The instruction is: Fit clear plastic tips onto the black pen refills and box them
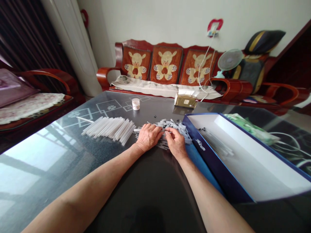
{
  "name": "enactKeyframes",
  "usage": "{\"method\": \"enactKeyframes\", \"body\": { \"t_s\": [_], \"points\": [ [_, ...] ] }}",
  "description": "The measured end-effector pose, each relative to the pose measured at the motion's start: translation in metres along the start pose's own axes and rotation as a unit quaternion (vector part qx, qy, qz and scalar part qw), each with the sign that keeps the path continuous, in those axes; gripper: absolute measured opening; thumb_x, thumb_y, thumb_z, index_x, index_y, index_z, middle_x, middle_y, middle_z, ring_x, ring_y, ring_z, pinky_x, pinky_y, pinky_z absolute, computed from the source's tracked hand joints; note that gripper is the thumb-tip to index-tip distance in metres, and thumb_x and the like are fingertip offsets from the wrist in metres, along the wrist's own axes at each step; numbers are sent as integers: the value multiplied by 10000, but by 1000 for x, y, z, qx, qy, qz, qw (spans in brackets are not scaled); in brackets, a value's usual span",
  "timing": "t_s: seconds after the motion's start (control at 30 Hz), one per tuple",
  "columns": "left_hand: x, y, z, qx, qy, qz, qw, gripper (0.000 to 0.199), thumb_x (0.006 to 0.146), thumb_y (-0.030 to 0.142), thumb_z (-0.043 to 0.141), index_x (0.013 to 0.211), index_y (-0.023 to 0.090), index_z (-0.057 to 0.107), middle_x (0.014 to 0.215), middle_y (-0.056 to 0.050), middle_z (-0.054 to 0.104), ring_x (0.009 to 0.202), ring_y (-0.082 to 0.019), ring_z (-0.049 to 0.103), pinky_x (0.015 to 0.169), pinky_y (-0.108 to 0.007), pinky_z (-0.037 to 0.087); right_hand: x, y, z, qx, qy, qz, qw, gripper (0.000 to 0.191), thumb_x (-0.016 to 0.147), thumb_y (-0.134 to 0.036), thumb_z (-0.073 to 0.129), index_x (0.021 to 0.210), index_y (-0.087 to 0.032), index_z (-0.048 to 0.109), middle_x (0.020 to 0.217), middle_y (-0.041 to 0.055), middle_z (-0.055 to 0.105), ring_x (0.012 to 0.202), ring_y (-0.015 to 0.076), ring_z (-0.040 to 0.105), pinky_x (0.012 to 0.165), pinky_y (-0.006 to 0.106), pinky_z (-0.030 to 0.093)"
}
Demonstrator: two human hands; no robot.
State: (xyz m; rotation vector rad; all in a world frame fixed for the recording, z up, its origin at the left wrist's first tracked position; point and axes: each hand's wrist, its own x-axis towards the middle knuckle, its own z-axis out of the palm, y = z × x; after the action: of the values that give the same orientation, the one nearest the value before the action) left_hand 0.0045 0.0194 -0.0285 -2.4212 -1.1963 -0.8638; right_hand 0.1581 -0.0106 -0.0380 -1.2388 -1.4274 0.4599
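My left hand [149,137] is closed around a thin whitish plastic tube [136,130], whose one end pokes out to the left of the fingers. Facing it, my right hand [176,142] pinches at the tube's other end; what sits between those fingertips is too small to make out. The fingertips of both hands nearly meet. Beyond and beside my right hand lies a heap of short translucent plastic pieces [173,124], with some small dark bits. To the left, many similar tubes [110,128] lie side by side in a flat pile.
A blue box [211,161] with a white inside stands at right, holding several dark-tipped tubes [216,142]. A small white jar [135,104] and a tissue pack [186,100] stand farther back on the glossy dark table [150,194]. A green-and-white package [251,126] lies past the box.
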Motion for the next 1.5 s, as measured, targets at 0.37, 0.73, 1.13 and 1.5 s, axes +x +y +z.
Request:
{"method": "enactKeyframes", "body": {
  "t_s": [0.37, 0.73, 1.13, 1.5],
  "points": [
    [-1, -1, 1, -5, -14, -2, 1000, 359, 974, 426, 359, 961, 211, 646, 813, -56, 630, 789, -197, 532, 747, -333, 350, 1, 7, 4, 29, -8, 16, 999, 235, 792, -356, 587, 947, -199, 667, 888, 61, 723, 739, 192, 677, 715, 333, 571],
    [-2, -2, 3, -9, 23, -12, 1000, 336, 964, 416, 390, 940, 199, 646, 788, -55, 618, 773, -198, 513, 738, -333, 339, 2, 2, -9, -159, 58, -122, 978, 183, 853, -248, 505, 940, -195, 657, 910, 67, 689, 795, 183, 646, 794, 323, 526],
    [-2, -1, 2, -23, 11, -1, 1000, 342, 974, 408, 362, 942, 204, 635, 801, -56, 613, 783, -198, 524, 766, -340, 361, 45, 16, -53, -499, 2, -42, 866, 219, 771, -72, 475, 751, -180, 664, 782, 93, 597, 578, 143, 543, 527, 265, 416],
    [-1, 0, 4, -18, 0, -1, 1000, 345, 977, 393, 355, 914, 189, 627, 815, -66, 613, 800, -196, 534, 763, -336, 375, 3, -9, -4, -210, -21, -187, 959, 258, 899, -254, 438, 984, -202, 676, 937, 91, 705, 878, 207, 661, 841, 353, 524]
  ]
}}
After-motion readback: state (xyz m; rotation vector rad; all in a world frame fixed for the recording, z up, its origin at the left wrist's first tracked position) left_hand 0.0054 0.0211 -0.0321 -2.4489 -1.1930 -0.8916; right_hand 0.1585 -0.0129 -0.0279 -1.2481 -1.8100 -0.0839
